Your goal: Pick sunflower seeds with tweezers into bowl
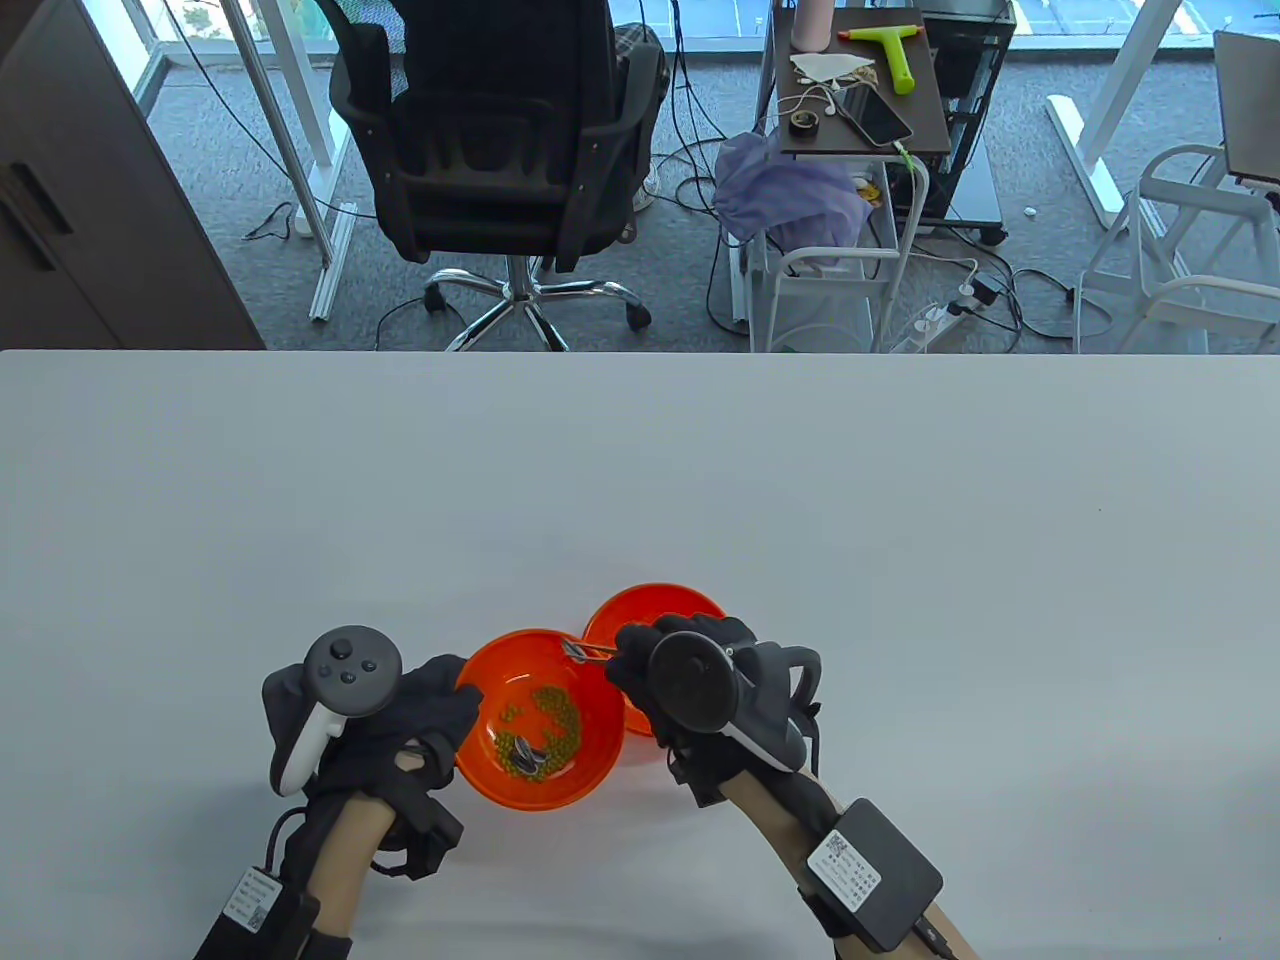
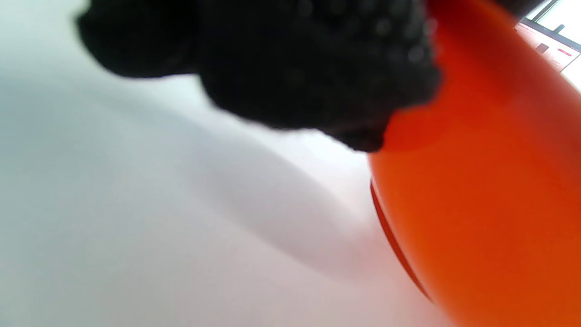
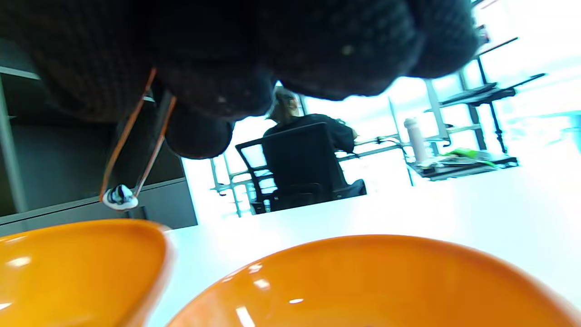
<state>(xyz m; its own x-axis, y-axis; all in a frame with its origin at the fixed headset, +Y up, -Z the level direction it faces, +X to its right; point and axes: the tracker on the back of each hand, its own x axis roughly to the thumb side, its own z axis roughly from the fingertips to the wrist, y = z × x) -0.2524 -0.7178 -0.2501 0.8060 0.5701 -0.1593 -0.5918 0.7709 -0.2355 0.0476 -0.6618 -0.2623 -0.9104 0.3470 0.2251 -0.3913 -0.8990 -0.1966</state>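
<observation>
An orange bowl holds green beans and striped sunflower seeds. A second orange bowl stands touching it at the back right. My right hand pinches metal tweezers over the near bowl's back rim, and their tips hold a striped seed. In the right wrist view the tweezers clamp the seed above the left bowl's rim, with the second bowl in front. My left hand holds the near bowl's left side. Its fingers touch the bowl's wall.
The white table stretches wide around the bowls. Beyond its far edge stand an office chair and a cart with small items.
</observation>
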